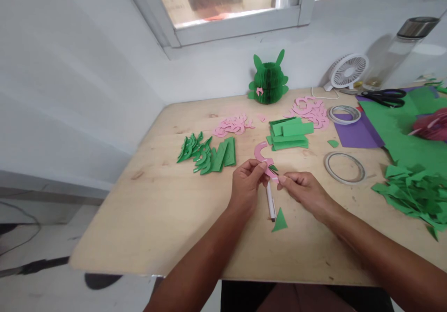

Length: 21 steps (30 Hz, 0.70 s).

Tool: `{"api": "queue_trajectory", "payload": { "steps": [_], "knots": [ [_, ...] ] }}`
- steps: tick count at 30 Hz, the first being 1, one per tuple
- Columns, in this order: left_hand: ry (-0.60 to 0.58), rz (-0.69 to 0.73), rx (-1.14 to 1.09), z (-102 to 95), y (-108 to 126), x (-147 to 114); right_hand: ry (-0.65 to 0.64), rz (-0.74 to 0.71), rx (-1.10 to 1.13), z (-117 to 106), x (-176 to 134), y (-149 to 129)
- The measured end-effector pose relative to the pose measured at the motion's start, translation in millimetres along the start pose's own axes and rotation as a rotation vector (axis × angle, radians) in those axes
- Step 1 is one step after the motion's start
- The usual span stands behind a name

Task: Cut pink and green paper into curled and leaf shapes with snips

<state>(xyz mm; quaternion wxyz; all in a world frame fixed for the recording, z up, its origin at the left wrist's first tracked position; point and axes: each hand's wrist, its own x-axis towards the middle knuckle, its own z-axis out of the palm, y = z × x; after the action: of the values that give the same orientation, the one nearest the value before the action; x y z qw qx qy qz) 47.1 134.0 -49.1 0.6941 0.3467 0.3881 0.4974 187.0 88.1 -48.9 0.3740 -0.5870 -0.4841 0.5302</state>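
My left hand (248, 177) pinches a pink curved paper cutout (260, 152), shaped like an S or hook with pale strips on it. A small green paper piece (274, 168) lies against the cutout's lower part. My right hand (302, 188) is closed, with thumb and finger pinching the outer end of this green piece, beside the pink cutout's lower end. The fingers partly hide both papers. Below the hands, a white pen (271, 205) lies on the wooden table (167, 228), next to a green paper triangle (280, 220).
Green cutouts (202, 153), pink cutouts (233, 125), and green strips (289, 132) lie beyond my hands. A green paper honeycomb figure (268, 83) stands at the wall. Rightward are tape rolls (345, 168), scissors (387, 98), a fan (349, 71), a bottle (394, 60) and green scraps (415, 193).
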Motion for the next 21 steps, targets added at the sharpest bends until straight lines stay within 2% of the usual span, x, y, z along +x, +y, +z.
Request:
{"api": "queue_trajectory", "payload": {
  "steps": [18,21],
  "knots": [
    [0.013,0.004,-0.033,-1.4,2.2,1.8,0.009,-0.011,-0.026,-3.6,-1.1,-4.0],
    [0.016,-0.011,-0.051,-1.9,2.4,2.2,0.043,-0.025,0.010,-5.6,-2.8,-7.8]
  ]
}}
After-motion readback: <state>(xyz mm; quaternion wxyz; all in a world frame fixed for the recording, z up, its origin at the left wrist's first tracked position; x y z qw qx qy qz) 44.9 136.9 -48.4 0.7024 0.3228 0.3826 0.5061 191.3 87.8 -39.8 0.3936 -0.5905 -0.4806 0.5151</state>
